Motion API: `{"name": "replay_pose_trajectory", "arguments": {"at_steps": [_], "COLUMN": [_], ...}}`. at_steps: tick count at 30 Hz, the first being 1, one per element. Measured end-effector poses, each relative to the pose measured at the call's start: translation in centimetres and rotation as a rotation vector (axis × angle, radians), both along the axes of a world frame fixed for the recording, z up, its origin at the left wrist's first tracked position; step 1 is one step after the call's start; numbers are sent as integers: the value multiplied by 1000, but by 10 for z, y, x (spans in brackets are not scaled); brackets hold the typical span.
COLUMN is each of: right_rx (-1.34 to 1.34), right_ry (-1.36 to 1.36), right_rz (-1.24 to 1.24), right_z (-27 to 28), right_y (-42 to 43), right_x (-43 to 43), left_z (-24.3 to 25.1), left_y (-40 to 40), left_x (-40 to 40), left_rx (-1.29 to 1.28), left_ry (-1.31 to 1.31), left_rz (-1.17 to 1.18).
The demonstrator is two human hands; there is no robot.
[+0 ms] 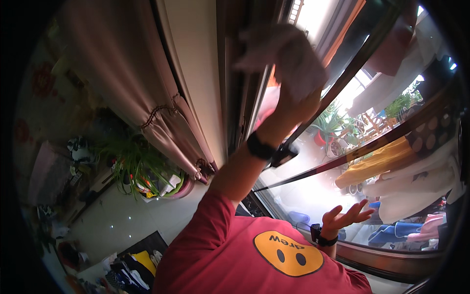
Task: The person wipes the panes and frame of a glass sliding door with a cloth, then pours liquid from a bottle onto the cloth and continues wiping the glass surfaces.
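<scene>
My left hand (pixel 299 104) is raised high, holding a greyish cloth (pixel 301 62) that is blurred and covers most of the fingers. The cloth is in front of the dark frame and glass of a sliding door (pixel 253 92); whether it touches them I cannot tell. A black band with a small device (pixel 284 154) sits on the left wrist. Lower down, my right hand (pixel 343 217) holds nothing, its fingers spread beside the glass pane (pixel 304 191). Contact with the pane is not clear. The right wrist also wears a black strap with a device (pixel 315 233).
A tied-back curtain (pixel 147 92) hangs at the left. Below it a leafy plant (pixel 139 165) stands by a pot (pixel 181 187) on the tiled floor (pixel 147 217). Clothes (pixel 136 272) are piled lower left. Beyond the glass are hanging laundry (pixel 382 158) and potted plants (pixel 328 119).
</scene>
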State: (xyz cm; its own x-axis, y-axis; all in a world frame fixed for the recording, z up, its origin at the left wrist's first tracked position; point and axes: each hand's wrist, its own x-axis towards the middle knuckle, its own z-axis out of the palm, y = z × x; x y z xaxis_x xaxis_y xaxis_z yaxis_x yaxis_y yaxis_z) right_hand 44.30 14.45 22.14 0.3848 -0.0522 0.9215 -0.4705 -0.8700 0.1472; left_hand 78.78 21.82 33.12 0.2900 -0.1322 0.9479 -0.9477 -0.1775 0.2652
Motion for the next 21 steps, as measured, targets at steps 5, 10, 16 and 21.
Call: {"name": "replay_pose_trajectory", "arguments": {"at_steps": [5, 10, 16, 21], "right_rx": [3, 14, 11, 91], "right_ry": [10, 53, 44, 25], "right_rz": [17, 16, 80, 181], "right_z": [-1, -6, -3, -1], "right_y": [-2, -5, -2, -1], "right_x": [-5, -8, -5, -15], "left_z": [64, -74, -246, -213], "left_y": [16, 4, 10, 6], "left_x": [-1, -9, -94, -125], "left_rx": [-63, -140, -63, 87], "left_ry": [-111, 505, 712, 450], "left_rz": [-153, -345, -187, -80]}}
